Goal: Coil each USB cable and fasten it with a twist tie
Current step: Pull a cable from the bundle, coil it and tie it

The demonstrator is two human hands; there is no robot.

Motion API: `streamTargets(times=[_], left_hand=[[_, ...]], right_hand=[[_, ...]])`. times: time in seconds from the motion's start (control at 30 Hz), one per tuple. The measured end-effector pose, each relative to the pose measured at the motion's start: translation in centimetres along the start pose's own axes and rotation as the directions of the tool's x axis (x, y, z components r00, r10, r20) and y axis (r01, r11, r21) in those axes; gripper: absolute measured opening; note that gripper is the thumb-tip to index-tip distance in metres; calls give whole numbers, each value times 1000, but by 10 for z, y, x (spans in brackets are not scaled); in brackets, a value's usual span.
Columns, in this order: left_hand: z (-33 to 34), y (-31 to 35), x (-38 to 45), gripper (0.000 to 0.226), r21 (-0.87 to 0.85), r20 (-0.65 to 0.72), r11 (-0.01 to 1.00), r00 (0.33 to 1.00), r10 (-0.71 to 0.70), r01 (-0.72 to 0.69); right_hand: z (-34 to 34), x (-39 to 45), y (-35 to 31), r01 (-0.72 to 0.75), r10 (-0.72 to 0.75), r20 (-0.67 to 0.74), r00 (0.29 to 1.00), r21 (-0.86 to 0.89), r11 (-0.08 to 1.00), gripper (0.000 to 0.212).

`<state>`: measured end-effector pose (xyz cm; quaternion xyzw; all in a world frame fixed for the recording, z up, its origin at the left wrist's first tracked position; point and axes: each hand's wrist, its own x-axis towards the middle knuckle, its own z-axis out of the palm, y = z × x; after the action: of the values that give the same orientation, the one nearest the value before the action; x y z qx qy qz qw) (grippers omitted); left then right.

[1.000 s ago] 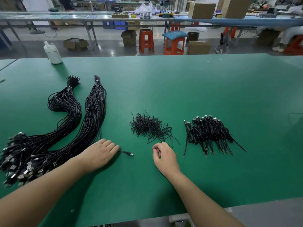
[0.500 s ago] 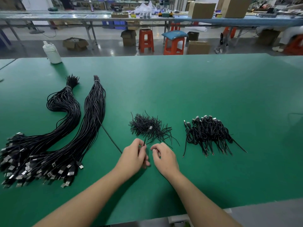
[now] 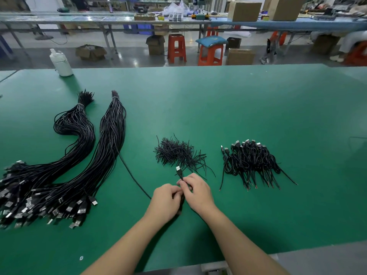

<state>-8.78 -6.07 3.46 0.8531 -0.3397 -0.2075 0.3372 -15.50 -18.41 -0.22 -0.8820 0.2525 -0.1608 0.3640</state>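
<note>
One black USB cable (image 3: pixel 127 165) pinched between both hands near the front middle of the green table (image 3: pixel 238 108), plug end (image 3: pixel 178 169) poking up just past the fingertips toward the far side. Right hand (image 3: pixel 196 192) curled round the cable just below the plug, left hand (image 3: pixel 165 201) gripping it right beside, knuckles nearly touching. Rest of that cable trailing off to the left and far, back up into the nearer of two long bundles. Loose heap of twist ties (image 3: pixel 178 153) just beyond the hands, a few strands straggling toward the right hand. Further right, a pile of already coiled cables (image 3: pixel 250 161), plugs pointing far, thin tails pointing near. Over on the left, two big uncoiled bundles (image 3: pixel 59 165) snaking from near-left up toward the far side, each cinched by a band near its far tip, silver plugs fanned out at the near-left edge. White bottle (image 3: pixel 60 63) standing at the far-left corner of the table. Beyond the table: orange stools (image 3: pixel 176 48), cardboard boxes (image 3: pixel 244 10), and a long bench.
</note>
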Motion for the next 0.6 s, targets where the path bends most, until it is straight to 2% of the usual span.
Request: streamTargets(times=[0.07,0.13,0.17,0.23,0.3,0.37,0.47,0.53,0.6], left_hand=[[-3,-1,0,22,202,-149,978,985,90,-59],[-4,-5,3,27,261,-300,963,942,152,-72],[-6,-6,7,34,231,-302,971,945,126,-55],[-9,-5,19,44,69,-188,998,982,3,10],[-10,-2,31,33,-128,-53,991,997,-51,44],[-8,2,35,19,-214,-23,977,999,-28,22],[-5,4,36,14,-257,-95,966,995,-9,-16],[-7,3,36,13,-328,-187,943,982,-12,-51],[-11,4,37,30,-411,-279,907,960,-34,-87]], right_hand=[[-1,0,-1,2,-2,-7,1000,2,1000,23],[-2,-1,-2,1,-1,-20,1000,8,1000,25],[-2,-1,-3,2,-2,-25,1000,10,1000,26],[-2,-3,-4,12,-12,-24,1000,7,1000,27],[-1,-4,-4,21,-21,-1,1000,-5,1000,25],[1,-4,-2,34,-34,8,999,-32,999,24],[2,-5,-2,51,-51,0,999,-48,998,9],[1,-5,-4,76,-75,12,997,-79,994,13],[0,-5,-6,97,-94,24,995,-112,989,21]])
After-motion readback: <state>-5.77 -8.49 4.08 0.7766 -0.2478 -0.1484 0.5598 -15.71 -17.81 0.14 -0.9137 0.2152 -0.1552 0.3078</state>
